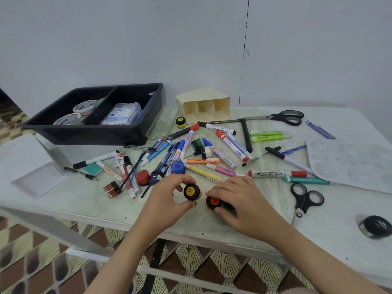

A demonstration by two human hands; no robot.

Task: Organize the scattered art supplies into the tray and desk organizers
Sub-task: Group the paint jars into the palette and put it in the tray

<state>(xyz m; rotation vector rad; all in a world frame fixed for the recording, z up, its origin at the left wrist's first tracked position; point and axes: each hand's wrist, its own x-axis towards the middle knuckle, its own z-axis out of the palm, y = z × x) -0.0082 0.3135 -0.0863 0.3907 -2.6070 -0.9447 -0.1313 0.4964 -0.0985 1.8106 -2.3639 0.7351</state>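
My left hand grips a small paint jar with a yellow-labelled black lid near the table's front edge. Just to its right, my right hand curls over an orange-lidded paint jar and another dark jar partly hidden beneath the fingers. Behind my hands lies a heap of markers, pens and highlighters, with red, blue and dark navy paint jars among them. The black divided tray stands at the back left, holding tape rolls and a pack of chalk. A cream desk organizer lies on its side at the back.
Large scissors lie at the back right, smaller black scissors at the front right. A clear paint palette sits on the right, a black round tin at the right edge, and a white lid on the left.
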